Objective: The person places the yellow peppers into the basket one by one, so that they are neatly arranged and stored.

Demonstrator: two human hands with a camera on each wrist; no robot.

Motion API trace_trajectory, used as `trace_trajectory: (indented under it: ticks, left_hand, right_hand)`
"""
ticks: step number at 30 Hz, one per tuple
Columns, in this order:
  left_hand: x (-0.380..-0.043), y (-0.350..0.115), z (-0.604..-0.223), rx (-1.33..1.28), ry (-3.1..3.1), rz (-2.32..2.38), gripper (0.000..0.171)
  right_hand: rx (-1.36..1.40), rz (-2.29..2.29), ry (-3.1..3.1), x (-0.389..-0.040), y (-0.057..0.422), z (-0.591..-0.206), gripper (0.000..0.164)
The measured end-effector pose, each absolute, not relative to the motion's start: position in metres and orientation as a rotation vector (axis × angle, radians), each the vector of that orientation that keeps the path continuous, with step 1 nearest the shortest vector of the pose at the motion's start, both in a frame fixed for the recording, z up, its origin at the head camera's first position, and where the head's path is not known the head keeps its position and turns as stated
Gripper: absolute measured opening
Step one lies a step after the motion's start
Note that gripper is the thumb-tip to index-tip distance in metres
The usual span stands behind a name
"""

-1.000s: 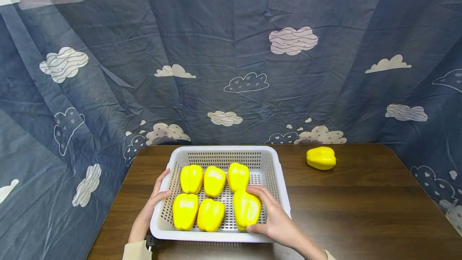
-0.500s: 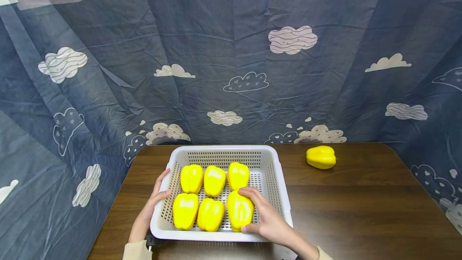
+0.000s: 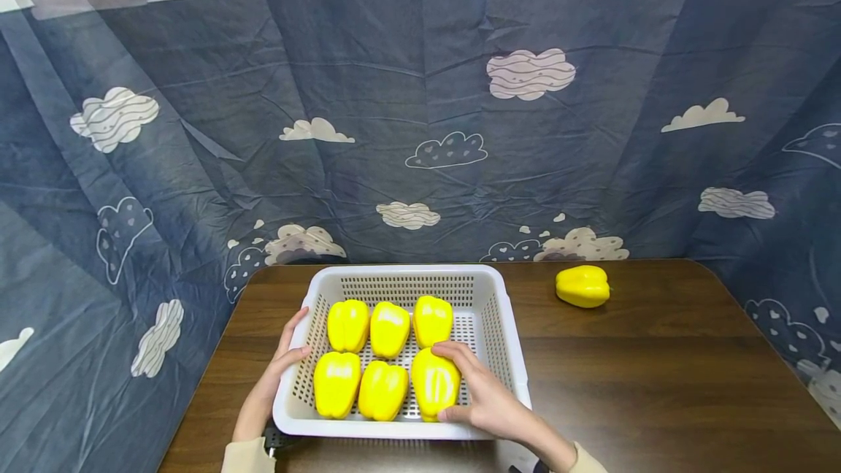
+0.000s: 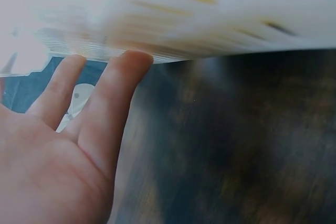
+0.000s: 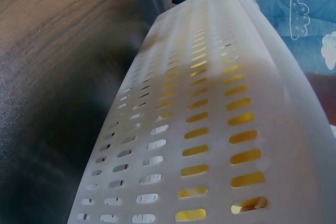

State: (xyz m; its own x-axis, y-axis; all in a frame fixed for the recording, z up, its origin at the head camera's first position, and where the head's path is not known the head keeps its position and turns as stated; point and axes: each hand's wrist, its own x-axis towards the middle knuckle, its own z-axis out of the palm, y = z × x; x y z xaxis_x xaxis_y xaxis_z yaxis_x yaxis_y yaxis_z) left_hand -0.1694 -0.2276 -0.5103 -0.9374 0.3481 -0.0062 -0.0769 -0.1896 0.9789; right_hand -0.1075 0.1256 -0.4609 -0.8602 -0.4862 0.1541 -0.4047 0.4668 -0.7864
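Observation:
A white perforated plastic basket [image 3: 519,363] stands on the wooden table and contains several yellow bell peppers in two rows. My left hand [image 3: 272,378] rests against its left side; in the left wrist view the left hand [image 4: 79,129] has its fingers nearly straight, with fingertips at the outer wall. Over the basket's front right corner reaches my right hand [image 3: 482,393], holding a yellow bell pepper [image 3: 435,385] between thumb and fingers. That pepper sits in the front row beside another bell pepper [image 3: 383,390]. The right wrist view shows only the basket's slotted wall [image 5: 210,124], which hides the right hand's fingers.
One more yellow bell pepper [image 3: 582,286] lies on its side on the brown table [image 3: 631,371], towards the back right. Behind the table hangs a dark blue curtain [image 3: 453,203] with cloud prints.
My right hand has shifted the front-right bell pepper a little to the left, nearer its neighbour, and hardly moves over the last half second. The left hand stays in place.

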Motion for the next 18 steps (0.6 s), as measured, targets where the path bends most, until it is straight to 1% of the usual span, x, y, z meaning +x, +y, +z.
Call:
trace_trajectory:
  ticks: [8,18]
  left_hand:
    - [-0.1669,-0.2295,-0.5084,0.276,1.859,2.151,0.065]
    - [-0.1681,-0.2324,-0.5042,0.213,1.835,2.121,0.063]
  right_hand:
    - [-0.809,-1.35,2.578,-0.1091,0.1274,-0.4625,0.072]
    - [-0.884,-1.253,2.559,-0.1077,0.1252,-0.4584,0.057]
